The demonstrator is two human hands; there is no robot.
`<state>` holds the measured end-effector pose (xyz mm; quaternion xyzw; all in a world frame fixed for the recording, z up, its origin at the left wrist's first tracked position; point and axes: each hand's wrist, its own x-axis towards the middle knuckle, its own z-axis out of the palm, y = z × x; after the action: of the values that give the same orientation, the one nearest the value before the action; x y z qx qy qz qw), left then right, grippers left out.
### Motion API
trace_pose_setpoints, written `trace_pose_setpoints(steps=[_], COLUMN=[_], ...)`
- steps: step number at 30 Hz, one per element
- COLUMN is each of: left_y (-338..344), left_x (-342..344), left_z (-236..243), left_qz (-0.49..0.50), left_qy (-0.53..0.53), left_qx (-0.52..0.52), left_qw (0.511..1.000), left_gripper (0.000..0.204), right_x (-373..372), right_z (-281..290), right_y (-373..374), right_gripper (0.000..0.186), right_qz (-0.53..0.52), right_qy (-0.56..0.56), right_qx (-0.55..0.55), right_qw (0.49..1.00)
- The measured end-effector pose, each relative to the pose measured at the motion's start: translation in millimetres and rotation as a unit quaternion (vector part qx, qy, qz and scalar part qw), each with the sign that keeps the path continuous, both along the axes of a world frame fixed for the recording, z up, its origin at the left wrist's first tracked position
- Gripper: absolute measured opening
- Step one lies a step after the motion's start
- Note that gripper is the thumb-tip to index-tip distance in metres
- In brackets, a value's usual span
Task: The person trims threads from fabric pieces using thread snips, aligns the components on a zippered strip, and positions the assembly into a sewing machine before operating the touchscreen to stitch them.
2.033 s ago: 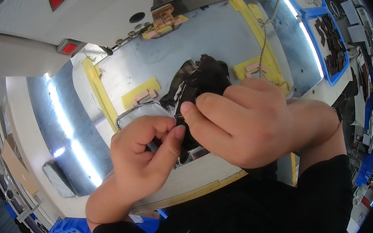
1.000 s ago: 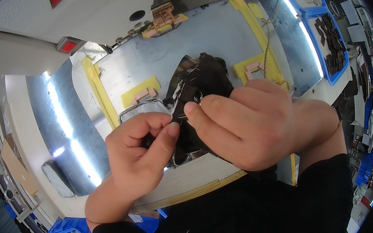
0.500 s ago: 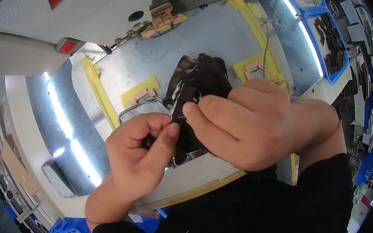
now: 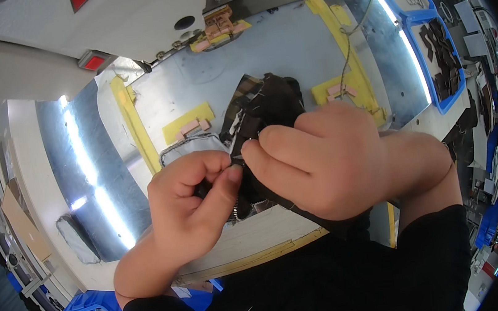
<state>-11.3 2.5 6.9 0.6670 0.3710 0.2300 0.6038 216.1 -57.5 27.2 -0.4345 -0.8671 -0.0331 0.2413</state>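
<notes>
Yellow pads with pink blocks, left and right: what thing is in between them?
In the head view, dark fabric is between the left yellow pad and the right yellow pad, with metal plate showing on both sides.

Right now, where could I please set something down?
The metal plate is bare between the dark fabric and the coppery block, inside the yellow strips. So is the steel panel further left. Nearer is crowded: left hand and right hand pinch the fabric beside a grey piece.

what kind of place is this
Likely a sewing workshop or small factory: there's a large white machine, a dark fabric piece being held, and a blue tray of dark strips off to the right.
</notes>
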Motion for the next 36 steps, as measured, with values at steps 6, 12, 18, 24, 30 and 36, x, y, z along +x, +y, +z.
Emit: trace_pose_setpoints(steps=[6,12,18,24,30,36], left_y=[-0.6,1.4,2.3,8.1,11.0,19.9], left_x=[0.6,2.4,4.2,3.9,2.8,7.2], left_z=[1.0,6.7,-1.2,4.6,6.0,-1.1], left_qz=[-0.001,-0.019,-0.022,-0.033,-0.036,-0.064], left_qy=[-0.005,0.025,0.048,0.071,0.087,0.013], left_qx=[-0.003,0.008,0.073,0.152,0.177,0.242], left_qw=[1.000,0.999,0.996,0.985,0.980,0.968], left_gripper=[0.004,0.004,0.007,0.008,0.008,0.008], right_x=[7.2,27.1,25.4,34.9,42.6,35.6], right_z=[0.9,-7.5,9.9,6.5,1.2,2.5], right_y=[13.7,31.6,34.1,34.6,45.2,38.5], right_gripper=[0.030,0.024,0.015,0.015,0.020,0.015], right_qz=[-0.050,-0.036,-0.018,-0.056,-0.055,-0.060], right_qy=[0.135,0.222,0.214,0.182,0.178,0.153], right_qx=[-0.067,-0.218,-0.401,-0.265,-0.268,-0.172], right_qw=[0.987,0.950,0.891,0.945,0.945,0.971])
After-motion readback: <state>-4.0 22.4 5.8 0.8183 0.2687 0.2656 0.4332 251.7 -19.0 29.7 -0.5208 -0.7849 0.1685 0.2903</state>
